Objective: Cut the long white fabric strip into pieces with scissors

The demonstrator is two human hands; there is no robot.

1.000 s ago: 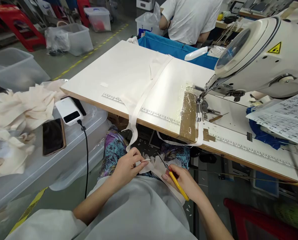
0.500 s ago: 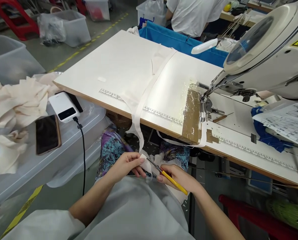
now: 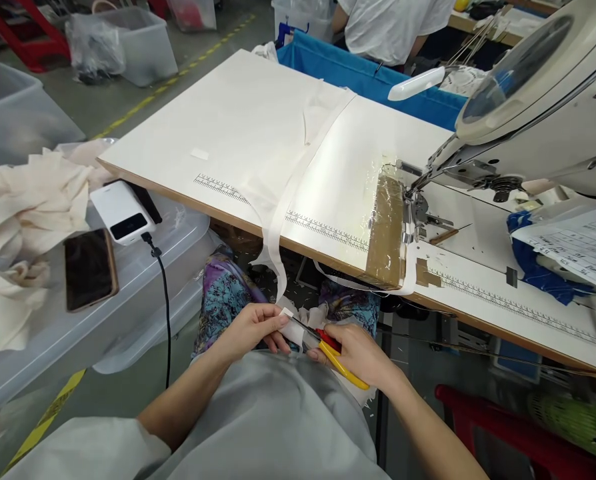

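Note:
Above my lap, my left hand (image 3: 261,328) pinches a pale piece of fabric (image 3: 292,331) with a small white tab at its top end. My right hand (image 3: 351,352) is wrapped round a pair of scissors (image 3: 339,365) with yellow and red handles. Their dark blades reach left to the fabric beside my left fingertips; whether they cut into it I cannot tell. A long pale fabric strip (image 3: 274,250) runs across the white table and hangs over its front edge toward my left hand.
A sewing machine (image 3: 543,133) stands on the right of the white table (image 3: 218,113). On a plastic box at left lie a phone (image 3: 91,270), a white power bank (image 3: 123,212) with a cable, and heaped cream fabric (image 3: 33,200). A person (image 3: 393,30) sits beyond the blue bin (image 3: 328,67).
The scissors' handles have spread, so the red one now shows beside the yellow. My left hand stays almost in place on the fabric. The view has shifted slightly.

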